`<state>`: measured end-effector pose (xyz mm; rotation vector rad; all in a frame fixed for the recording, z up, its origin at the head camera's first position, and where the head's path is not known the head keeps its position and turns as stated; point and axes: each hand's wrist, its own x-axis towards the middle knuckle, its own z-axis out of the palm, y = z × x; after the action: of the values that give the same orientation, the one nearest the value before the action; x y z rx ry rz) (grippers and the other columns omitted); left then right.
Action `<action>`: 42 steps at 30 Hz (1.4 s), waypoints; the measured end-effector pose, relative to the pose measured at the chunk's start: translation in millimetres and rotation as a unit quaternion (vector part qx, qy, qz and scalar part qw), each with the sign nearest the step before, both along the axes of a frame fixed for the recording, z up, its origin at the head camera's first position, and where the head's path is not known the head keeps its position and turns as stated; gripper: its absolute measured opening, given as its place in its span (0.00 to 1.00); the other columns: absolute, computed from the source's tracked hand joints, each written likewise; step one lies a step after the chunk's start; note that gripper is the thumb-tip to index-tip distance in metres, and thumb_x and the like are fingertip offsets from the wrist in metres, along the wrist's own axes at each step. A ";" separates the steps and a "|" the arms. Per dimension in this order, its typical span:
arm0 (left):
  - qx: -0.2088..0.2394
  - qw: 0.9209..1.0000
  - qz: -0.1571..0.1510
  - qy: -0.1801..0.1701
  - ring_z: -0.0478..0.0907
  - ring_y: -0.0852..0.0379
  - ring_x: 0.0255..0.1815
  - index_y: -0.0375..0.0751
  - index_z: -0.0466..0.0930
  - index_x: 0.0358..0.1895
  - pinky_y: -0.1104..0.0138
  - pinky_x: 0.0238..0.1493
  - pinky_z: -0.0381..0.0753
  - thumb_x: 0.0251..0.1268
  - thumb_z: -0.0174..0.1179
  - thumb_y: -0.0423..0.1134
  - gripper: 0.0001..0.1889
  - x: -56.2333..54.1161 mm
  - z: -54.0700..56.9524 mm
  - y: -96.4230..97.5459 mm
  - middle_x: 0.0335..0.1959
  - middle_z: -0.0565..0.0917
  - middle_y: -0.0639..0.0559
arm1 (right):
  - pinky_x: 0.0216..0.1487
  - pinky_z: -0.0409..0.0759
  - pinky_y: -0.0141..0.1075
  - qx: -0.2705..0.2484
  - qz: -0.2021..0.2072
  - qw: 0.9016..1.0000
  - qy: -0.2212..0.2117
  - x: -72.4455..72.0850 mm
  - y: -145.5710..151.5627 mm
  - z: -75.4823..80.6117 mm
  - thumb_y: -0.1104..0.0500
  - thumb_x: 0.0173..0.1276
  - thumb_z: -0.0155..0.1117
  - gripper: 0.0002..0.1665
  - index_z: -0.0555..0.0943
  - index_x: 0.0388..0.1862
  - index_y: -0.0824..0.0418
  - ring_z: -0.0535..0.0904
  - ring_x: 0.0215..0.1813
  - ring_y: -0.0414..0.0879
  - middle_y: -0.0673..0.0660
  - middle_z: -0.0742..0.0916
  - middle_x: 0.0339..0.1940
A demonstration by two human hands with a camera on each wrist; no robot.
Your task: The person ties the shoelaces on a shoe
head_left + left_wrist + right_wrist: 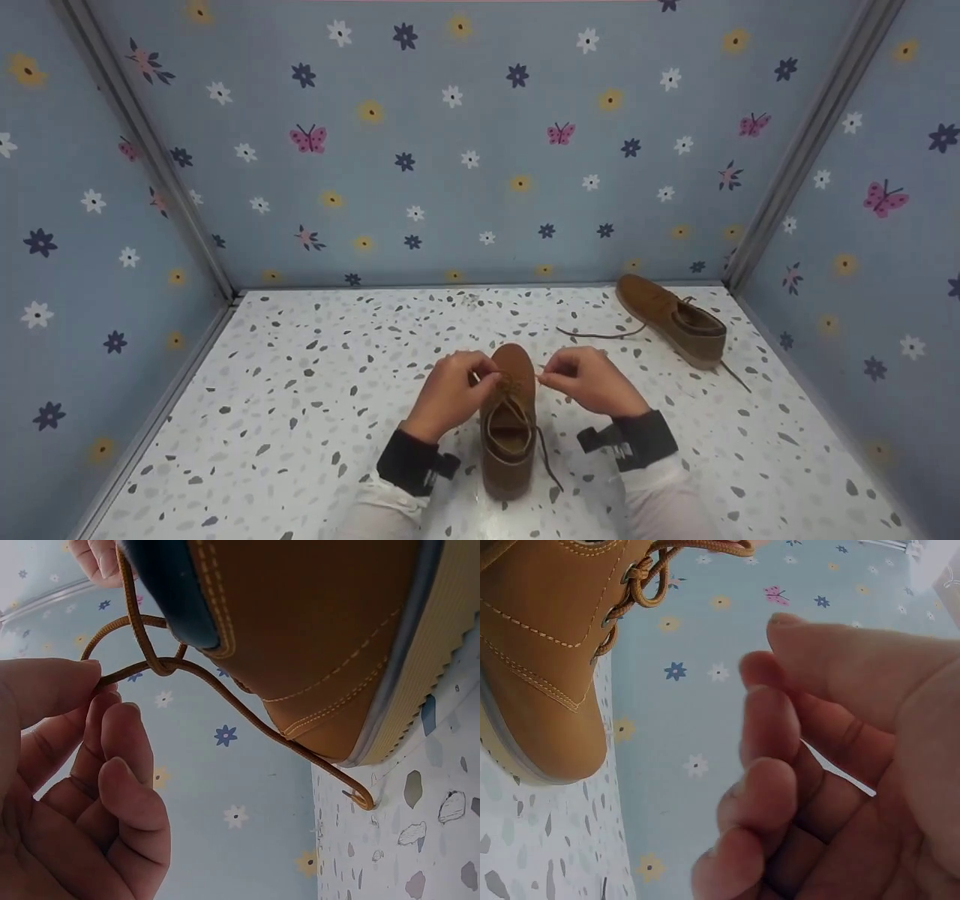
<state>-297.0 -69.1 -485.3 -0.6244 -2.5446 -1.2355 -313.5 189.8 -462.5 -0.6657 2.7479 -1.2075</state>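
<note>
A brown lace-up shoe (508, 465) stands in front of me, its toe pointing away. My left hand (454, 390) is at the left side of its lacing. In the left wrist view, the thumb and index finger of that hand pinch a brown shoelace (247, 711), which crosses and loops beside the shoe. My right hand (592, 379) hovers just right of the toe. Its fingers are loosely bent in the right wrist view, with a small gap between thumb and index finger and no lace visible there. One lace end trails on the surface at the shoe's right side.
A second brown shoe (679, 319) lies at the back right, with loose laces spreading to either side. The speckled white tabletop (300, 420) is enclosed by blue flowered panels (480, 150) at the back and both sides.
</note>
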 end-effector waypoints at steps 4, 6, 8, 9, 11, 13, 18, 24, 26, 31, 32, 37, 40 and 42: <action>0.004 1.000 -0.003 -0.012 0.81 0.63 0.32 0.48 0.88 0.37 0.70 0.37 0.81 0.70 0.68 0.38 0.02 -0.6 -1.1 -0.8 0.33 0.89 0.56 | 0.35 0.78 0.34 0.019 0.056 0.998 0.000 2.9 -3.1 -1.5 0.52 0.71 0.72 0.06 0.88 0.32 0.49 0.78 0.30 0.38 0.45 0.87 0.28; 0.007 1.000 -0.005 -0.016 0.81 0.63 0.32 0.47 0.88 0.37 0.70 0.37 0.81 0.70 0.67 0.38 0.02 -0.5 -1.0 -1.0 0.33 0.89 0.56 | 0.34 0.77 0.32 0.021 0.082 0.996 -0.003 3.9 -6.7 -2.7 0.51 0.70 0.73 0.06 0.88 0.32 0.48 0.78 0.29 0.36 0.44 0.87 0.27; 0.011 1.000 -0.005 -0.018 0.81 0.63 0.32 0.46 0.88 0.37 0.70 0.37 0.81 0.70 0.67 0.38 0.03 -0.3 -0.8 -1.3 0.33 0.89 0.56 | 0.34 0.77 0.32 0.023 0.101 0.995 -0.007 4.5 -11.2 -4.0 0.49 0.68 0.75 0.06 0.88 0.32 0.47 0.78 0.29 0.35 0.44 0.87 0.27; 0.013 1.000 -0.004 -0.019 0.81 0.63 0.32 0.46 0.88 0.37 0.70 0.37 0.81 0.70 0.67 0.38 0.03 -0.2 -0.7 -1.5 0.33 0.89 0.56 | 0.34 0.78 0.31 0.023 0.109 0.994 -0.010 4.8 -13.4 -4.8 0.49 0.67 0.76 0.06 0.88 0.32 0.46 0.79 0.29 0.35 0.44 0.88 0.28; 0.015 1.000 -0.003 -0.019 0.81 0.63 0.33 0.46 0.88 0.37 0.69 0.38 0.82 0.70 0.67 0.38 0.03 -0.3 -0.7 -2.0 0.33 0.89 0.56 | 0.34 0.79 0.31 0.025 0.124 0.992 -0.014 5.5 -18.0 -6.4 0.48 0.65 0.78 0.07 0.88 0.31 0.47 0.80 0.30 0.35 0.44 0.88 0.29; 0.014 1.000 -0.001 -0.019 0.81 0.63 0.33 0.46 0.87 0.38 0.69 0.38 0.82 0.70 0.67 0.38 0.02 -0.7 -1.1 -2.6 0.33 0.89 0.56 | 0.34 0.80 0.31 0.030 0.134 0.990 -0.018 6.5 -22.2 -7.8 0.48 0.63 0.79 0.08 0.88 0.31 0.47 0.81 0.29 0.35 0.45 0.88 0.29; 0.018 0.999 0.002 -0.041 0.80 0.63 0.33 0.45 0.86 0.40 0.70 0.37 0.81 0.69 0.65 0.37 0.02 -1.5 -1.3 -3.4 0.33 0.87 0.57 | 0.32 0.80 0.30 0.052 0.144 0.988 -0.018 8.7 -29.4 -9.9 0.54 0.64 0.78 0.06 0.87 0.30 0.49 0.79 0.27 0.33 0.44 0.87 0.27; 0.023 0.998 -0.015 -0.062 0.79 0.62 0.33 0.44 0.81 0.40 0.69 0.35 0.81 0.66 0.61 0.33 0.04 -2.5 -1.5 -4.4 0.32 0.84 0.56 | 0.38 0.79 0.31 0.057 0.133 0.989 0.009 9.8 -27.7 -6.5 0.59 0.68 0.73 0.05 0.86 0.32 0.50 0.80 0.34 0.40 0.44 0.86 0.31; 0.024 0.997 -0.029 -0.070 0.77 0.62 0.31 0.44 0.80 0.41 0.69 0.33 0.79 0.67 0.58 0.31 0.05 -2.8 -1.9 -5.3 0.30 0.81 0.56 | 0.39 0.79 0.32 0.051 0.129 0.990 0.011 9.7 -26.2 -4.5 0.58 0.69 0.73 0.04 0.86 0.33 0.49 0.81 0.36 0.41 0.44 0.86 0.32; 0.051 0.991 -0.060 -0.110 0.74 0.62 0.26 0.43 0.81 0.43 0.68 0.30 0.76 0.70 0.51 0.30 0.09 -3.5 -2.6 -7.9 0.28 0.77 0.56 | 0.38 0.78 0.32 0.047 0.118 0.992 0.010 8.8 -21.3 -3.0 0.55 0.71 0.72 0.04 0.86 0.34 0.48 0.80 0.34 0.37 0.43 0.86 0.31; 0.059 0.989 -0.064 -0.119 0.74 0.61 0.26 0.42 0.81 0.42 0.68 0.31 0.76 0.70 0.50 0.30 0.09 -3.6 -2.7 -8.6 0.29 0.77 0.56 | 0.37 0.78 0.32 0.042 0.116 0.992 0.006 8.5 -20.5 -3.3 0.55 0.71 0.72 0.04 0.86 0.34 0.48 0.80 0.33 0.37 0.44 0.87 0.31; 0.073 0.986 -0.071 -0.133 0.77 0.60 0.30 0.43 0.80 0.40 0.66 0.34 0.78 0.72 0.55 0.36 0.05 -2.9 -3.1 -10.7 0.33 0.80 0.55 | 0.31 0.81 0.33 0.011 0.109 0.994 -0.023 6.3 -18.4 -6.6 0.56 0.72 0.71 0.04 0.85 0.35 0.51 0.81 0.27 0.39 0.54 0.89 0.30; 0.069 0.987 -0.065 -0.126 0.77 0.61 0.31 0.46 0.80 0.39 0.67 0.36 0.78 0.74 0.60 0.43 0.06 -3.3 -3.6 -10.5 0.32 0.80 0.55 | 0.32 0.83 0.34 -0.002 0.107 0.994 -0.032 4.7 -17.7 -8.1 0.56 0.73 0.70 0.04 0.84 0.36 0.52 0.83 0.28 0.40 0.57 0.90 0.32; 0.065 0.988 -0.059 -0.125 0.77 0.61 0.32 0.47 0.80 0.38 0.68 0.36 0.78 0.73 0.62 0.44 0.07 -3.8 -3.8 -10.5 0.31 0.79 0.56 | 0.33 0.84 0.34 -0.005 0.105 0.994 -0.031 3.4 -16.7 -8.5 0.56 0.73 0.70 0.04 0.84 0.37 0.53 0.83 0.29 0.41 0.57 0.90 0.33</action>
<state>-300.9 -79.6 -489.1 -0.6345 -2.6276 -1.5969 -310.0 173.1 -470.9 -0.8773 2.5460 -1.1740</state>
